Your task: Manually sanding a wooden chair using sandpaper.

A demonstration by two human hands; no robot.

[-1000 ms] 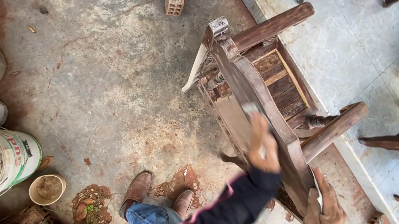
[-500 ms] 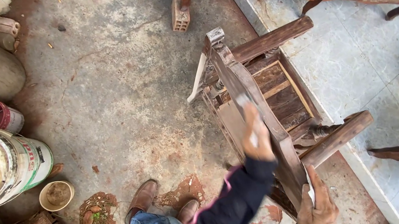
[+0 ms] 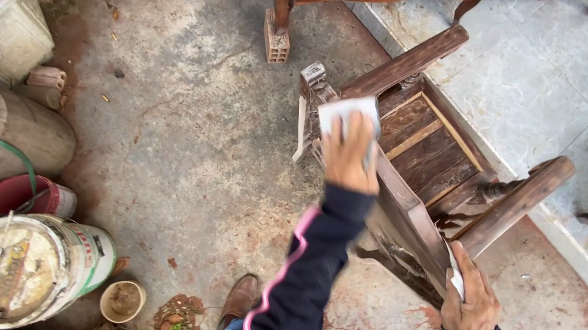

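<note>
We see soft, even daylight with no harsh sun patches. The concrete floor (image 3: pixel 198 125) is mid-grey and evenly lit, while the tiled floor (image 3: pixel 539 89) to the right looks paler and carries a faint sheen. Shadows are weak and diffuse: a dim one lies under the chair (image 3: pixel 406 161), and the gaps among the buckets (image 3: pixel 30 268) at the left edge go dark. We notice motion blur on the left hand (image 3: pixel 347 157) and its sleeve (image 3: pixel 293 294); the right hand (image 3: pixel 470 305) is sharper. The wide lens bends lines near the edges, and the corners are slightly soft. The wood grain mid-frame stays crisp.
</note>
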